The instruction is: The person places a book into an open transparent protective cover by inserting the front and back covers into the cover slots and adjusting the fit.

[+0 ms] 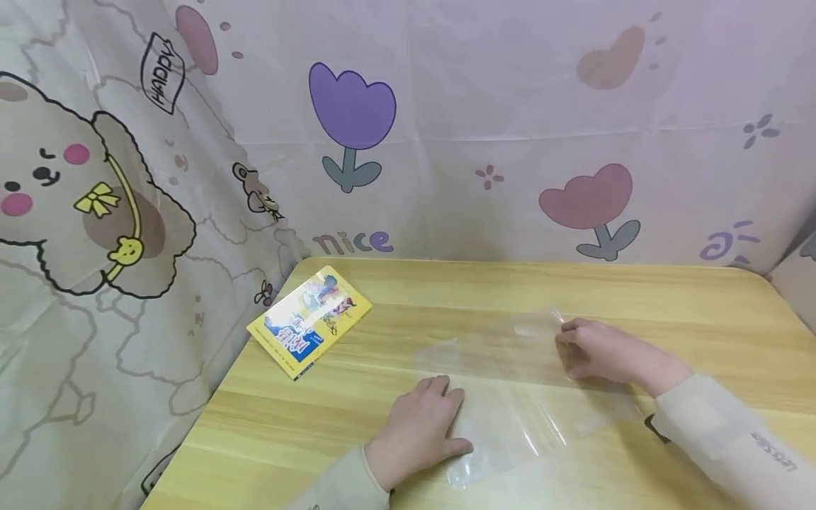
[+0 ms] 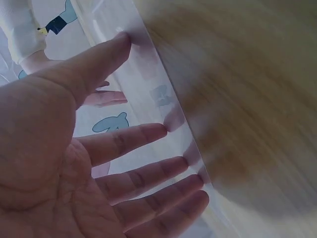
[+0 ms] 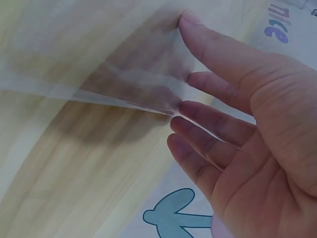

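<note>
A clear plastic sheet [image 1: 503,404] with folded flaps and shiny creases lies on the wooden table, looking like a transparent book cover. My left hand [image 1: 417,428] rests at its left side; in the left wrist view the spread fingers [image 2: 143,176] are straight, with tips against the film [image 2: 143,64] near its edge. At the opposite side is my right hand [image 1: 605,354]. The right wrist view shows its thumb and loosely bent fingers [image 3: 208,121] touching the film's edge [image 3: 124,64], without a plain pinch. A yellow book [image 1: 310,322] with a colourful cover lies apart, to the far left.
The wooden table [image 1: 446,290] ends against a patterned fabric backdrop [image 1: 446,92] at the back, and another hanging cloth [image 1: 210,234] borders its left side. A small dark object [image 1: 656,428] shows beside the right sleeve.
</note>
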`<action>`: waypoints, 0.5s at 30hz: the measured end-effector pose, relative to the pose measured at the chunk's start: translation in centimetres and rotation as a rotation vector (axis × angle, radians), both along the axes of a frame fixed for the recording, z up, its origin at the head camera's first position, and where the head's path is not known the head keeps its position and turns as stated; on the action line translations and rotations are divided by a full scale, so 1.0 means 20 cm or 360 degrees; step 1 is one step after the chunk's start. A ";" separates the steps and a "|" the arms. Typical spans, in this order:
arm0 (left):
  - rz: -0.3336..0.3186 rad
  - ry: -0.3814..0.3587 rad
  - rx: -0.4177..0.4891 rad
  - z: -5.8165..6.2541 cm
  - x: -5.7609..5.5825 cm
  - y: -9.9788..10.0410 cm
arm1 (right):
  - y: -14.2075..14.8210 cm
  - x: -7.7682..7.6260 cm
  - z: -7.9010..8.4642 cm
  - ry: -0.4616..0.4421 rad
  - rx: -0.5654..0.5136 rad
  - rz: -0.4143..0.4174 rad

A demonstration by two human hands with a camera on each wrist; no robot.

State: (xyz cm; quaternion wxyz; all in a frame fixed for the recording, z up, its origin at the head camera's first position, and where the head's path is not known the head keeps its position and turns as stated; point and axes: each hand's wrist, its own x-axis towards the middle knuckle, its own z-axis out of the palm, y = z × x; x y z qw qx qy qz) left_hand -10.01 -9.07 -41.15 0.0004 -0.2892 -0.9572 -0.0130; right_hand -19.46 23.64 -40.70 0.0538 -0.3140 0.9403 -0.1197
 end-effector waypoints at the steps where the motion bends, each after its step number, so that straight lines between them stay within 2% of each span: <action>1: 0.0006 -0.0018 -0.0006 0.00 0.00 0.00 | 0.00 0.00 0.00 0.0001 0.0012 -0.0002; 9: 0.0039 -0.0139 -0.0041 0.04 -0.02 -0.02 | -0.02 0.01 0.00 0.0104 0.0096 0.0078; 15: 0.0051 -0.0179 -0.0042 0.04 -0.06 -0.03 | -0.03 0.02 0.00 0.0080 0.0106 0.0050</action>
